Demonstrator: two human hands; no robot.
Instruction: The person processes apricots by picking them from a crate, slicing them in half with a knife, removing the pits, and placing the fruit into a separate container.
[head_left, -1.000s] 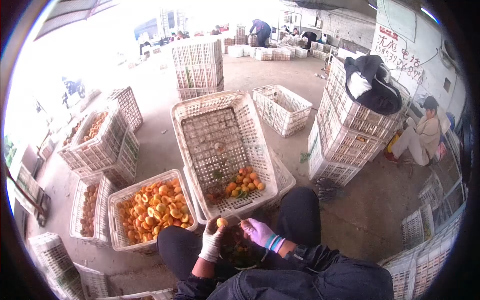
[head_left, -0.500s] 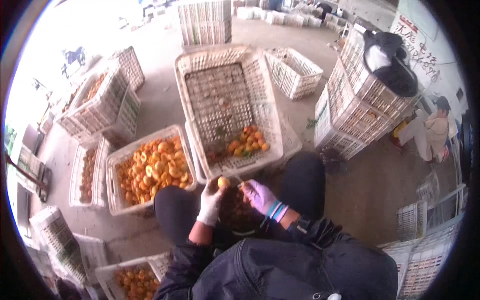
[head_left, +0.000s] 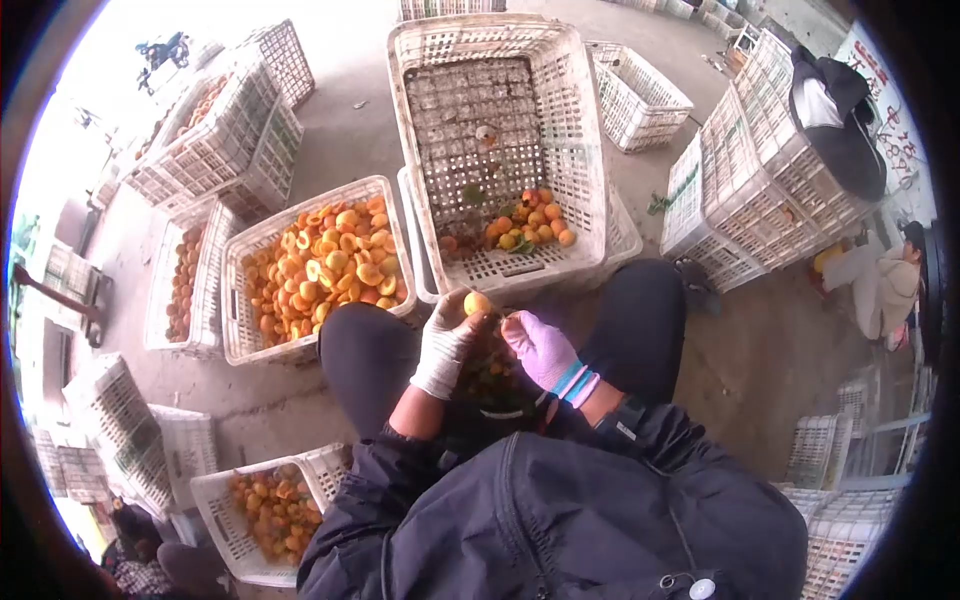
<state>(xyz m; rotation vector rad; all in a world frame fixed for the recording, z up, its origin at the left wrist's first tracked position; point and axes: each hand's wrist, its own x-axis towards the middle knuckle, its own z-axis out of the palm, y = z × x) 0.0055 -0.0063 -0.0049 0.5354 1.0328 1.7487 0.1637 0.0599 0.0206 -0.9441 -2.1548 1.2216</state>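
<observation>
In the head view my left hand, in a white glove, is closed around a whole yellow-orange apricot held up between thumb and fingers. Just to its right, my right hand in a lilac glove with blue cuff bands has its fingers pinched together. Whatever it grips is too small to make out. Beyond both hands, a tilted white crate holds several whole apricots and some leaves in its low corner. At the left, another crate is heaped with halved apricots.
A crate of apricots sits at lower left. Stacked crates stand at the left and right, the latter with a dark garment on top. A seated person is at far right. My knees flank the hands.
The view has tilted down, so crates and hands appear higher or shifted right. My left hand still holds the apricot, and my right hand stays close beside it with fingers pinched.
</observation>
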